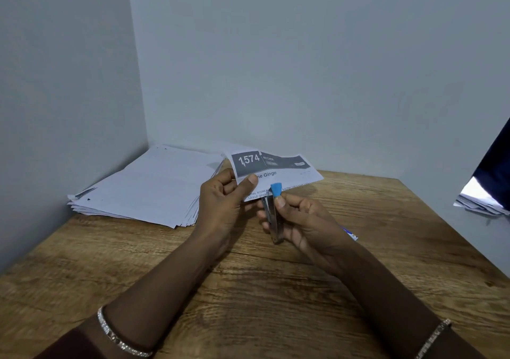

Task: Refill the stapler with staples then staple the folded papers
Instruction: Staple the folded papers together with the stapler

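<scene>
My left hand pinches a folded printed paper with a grey "1574" header, held up above the wooden table. My right hand grips a small metal stapler with a blue tip, standing nearly upright. The blue tip touches the paper's lower edge, with my right thumb pressed just below it. Whether the stapler's jaws enclose the paper is hidden by my fingers.
A thick stack of white papers lies at the back left by the wall corner. A small white and blue object peeks out behind my right hand. More papers and dark cloth lie past the table's right edge.
</scene>
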{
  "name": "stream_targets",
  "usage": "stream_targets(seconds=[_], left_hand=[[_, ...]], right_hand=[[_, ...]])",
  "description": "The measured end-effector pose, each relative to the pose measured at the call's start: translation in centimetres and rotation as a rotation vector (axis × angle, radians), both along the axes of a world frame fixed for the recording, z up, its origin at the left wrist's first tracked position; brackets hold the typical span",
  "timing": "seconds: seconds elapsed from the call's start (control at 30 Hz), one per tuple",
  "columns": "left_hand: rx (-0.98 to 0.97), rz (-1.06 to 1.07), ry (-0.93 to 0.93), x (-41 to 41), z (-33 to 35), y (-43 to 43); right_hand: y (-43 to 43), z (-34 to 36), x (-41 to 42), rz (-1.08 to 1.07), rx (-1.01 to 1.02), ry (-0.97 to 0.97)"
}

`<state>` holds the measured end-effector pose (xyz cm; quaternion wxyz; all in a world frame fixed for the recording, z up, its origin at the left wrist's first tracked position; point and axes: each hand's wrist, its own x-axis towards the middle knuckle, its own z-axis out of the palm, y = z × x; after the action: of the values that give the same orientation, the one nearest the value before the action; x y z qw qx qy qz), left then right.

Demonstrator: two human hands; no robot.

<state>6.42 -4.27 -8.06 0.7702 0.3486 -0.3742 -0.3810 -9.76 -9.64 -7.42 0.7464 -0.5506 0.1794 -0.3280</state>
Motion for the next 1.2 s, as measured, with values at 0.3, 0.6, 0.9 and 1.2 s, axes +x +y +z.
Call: stream_targets(seconds=[0.3, 0.6, 0.9, 1.2], left_hand=[[0.072, -0.015, 0.047, -0.36, 0.21, 0.26], [0.127, -0.044, 0.082, -0.45, -0.04, -0.14], [0.169, -0.055, 0.047, -0.56, -0.32, -0.17], [0.196, -0.005, 0.029, 0.05, -0.24, -0.23]], right_hand=[[0.18, -0.09, 0.25, -0.013, 0.073, -0.026], [-0.03, -0.40, 0.58, -0.117, 0.130, 0.000], [0.23, -0.80, 0.93, -0.244, 0.030, 0.058], [0.26, -0.08, 0.41, -0.134, 0.127, 0.100]])
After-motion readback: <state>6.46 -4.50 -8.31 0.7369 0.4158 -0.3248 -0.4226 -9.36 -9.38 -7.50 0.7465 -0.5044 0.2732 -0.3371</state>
